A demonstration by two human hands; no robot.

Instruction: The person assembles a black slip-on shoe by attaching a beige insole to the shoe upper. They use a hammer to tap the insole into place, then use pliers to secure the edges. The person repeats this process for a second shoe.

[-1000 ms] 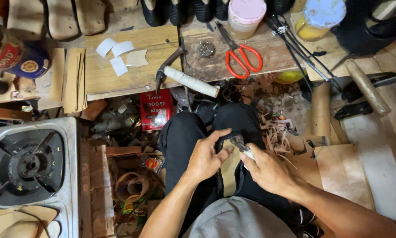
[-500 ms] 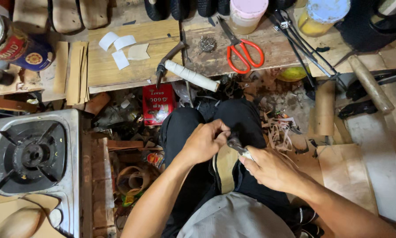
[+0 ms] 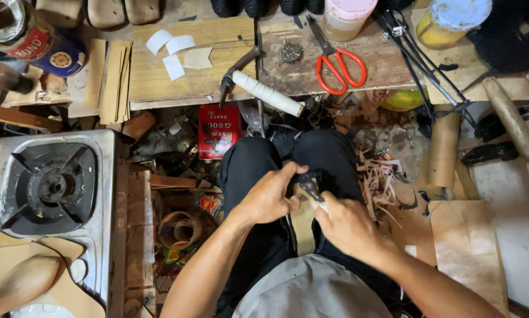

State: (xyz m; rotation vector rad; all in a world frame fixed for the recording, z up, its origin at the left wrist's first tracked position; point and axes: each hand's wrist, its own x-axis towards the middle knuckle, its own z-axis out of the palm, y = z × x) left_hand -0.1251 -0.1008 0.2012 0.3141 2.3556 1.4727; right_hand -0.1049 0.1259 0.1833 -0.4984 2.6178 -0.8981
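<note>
Since earlier frame, both hands barely shifted at frame centre. Left hand [image 3: 270, 197] fingers curled, pinching tan sole piece [image 3: 302, 227] on lap; right hand [image 3: 344, 227] fisted around knife [image 3: 312, 189]. Risk: blade slipping toward left fingertips.

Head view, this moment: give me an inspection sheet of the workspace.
Surface: wooden bench, worn, with paper scraps on it.
Job's things: tan shoe sole on the lap; small dark tool at its top edge.
Clutter: red scissors, hammer, red tin, leather shavings.
Grips: left hand pinches the sole's top; right hand holds the tool.
Cables: nothing seen.
Surroundings: gas stove at the left, jars along the top.
</note>
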